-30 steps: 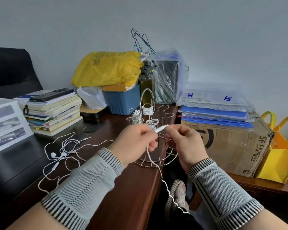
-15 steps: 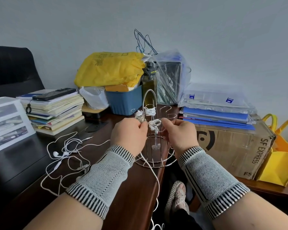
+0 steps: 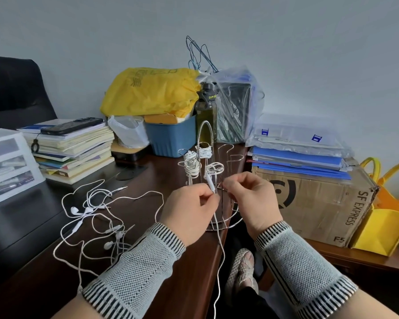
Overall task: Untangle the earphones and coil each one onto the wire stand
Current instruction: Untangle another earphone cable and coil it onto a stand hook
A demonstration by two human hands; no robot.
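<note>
A chrome wire stand (image 3: 206, 134) sits at the desk's right edge. Several of its arms carry coiled white earphones (image 3: 192, 168). My left hand (image 3: 189, 209) pinches the white inline remote of one earphone (image 3: 209, 182) just in front of the stand; its cable is looped over an arm (image 3: 215, 168) and trails down off the desk edge (image 3: 221, 261). My right hand (image 3: 251, 201) is close beside it, fingers curled near the stand; what it pinches is hidden. A tangle of white earphones (image 3: 95, 217) lies on the desk to the left.
Behind the stand are a blue tub (image 3: 171, 139) under a yellow bag (image 3: 148, 90), a dark bottle (image 3: 206, 111) and a clear plastic bag (image 3: 235, 107). A book stack with a phone (image 3: 72, 143) is at left. A cardboard box (image 3: 313, 201) with blue folders stands right.
Both hands have drawn back from the stand toward me and lowered. The remote now hangs from the looped cable between my fingers.
</note>
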